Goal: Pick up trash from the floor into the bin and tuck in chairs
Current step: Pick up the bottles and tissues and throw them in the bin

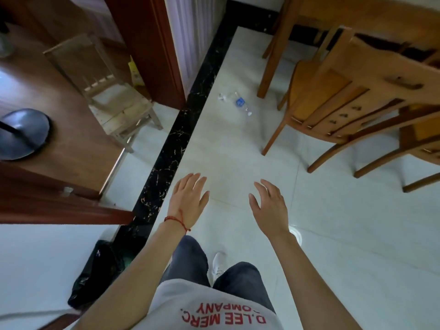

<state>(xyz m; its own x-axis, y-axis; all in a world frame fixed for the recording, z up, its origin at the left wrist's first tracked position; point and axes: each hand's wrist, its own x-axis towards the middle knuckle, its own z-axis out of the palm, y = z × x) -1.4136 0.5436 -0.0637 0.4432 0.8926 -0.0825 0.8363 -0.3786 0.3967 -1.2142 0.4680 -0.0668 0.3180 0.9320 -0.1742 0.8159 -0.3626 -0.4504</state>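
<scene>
Grey shirt fabric with red lettering fills the bottom centre of the frame, above it dark trousers and a white shoe on the pale tiled floor. Both bare forearms reach forward into the middle of the frame. The left hand hangs palm down with fingers straight and slightly spread, holding nothing; a red string bracelet circles its wrist. The right hand is likewise empty, fingers loosely spread and gently bent, beside the left with a gap between them.

Further up, near the centre of the frame, a clear plastic bottle with a blue label lies on its side on the floor, well apart from both hands. It lies between a black marble floor strip running diagonally on its left and a wooden chair on its right. That chair stands at the upper right beside a wooden counter, its seat out from under it.

At the lower left, a bin lined with a black bag sits just beside the left forearm. A small pale wooden chair stands at the upper left, near a dark red door frame, with a round dark fan base at the left edge. A small white round object peeks out from behind the right wrist; what it is cannot be told.
</scene>
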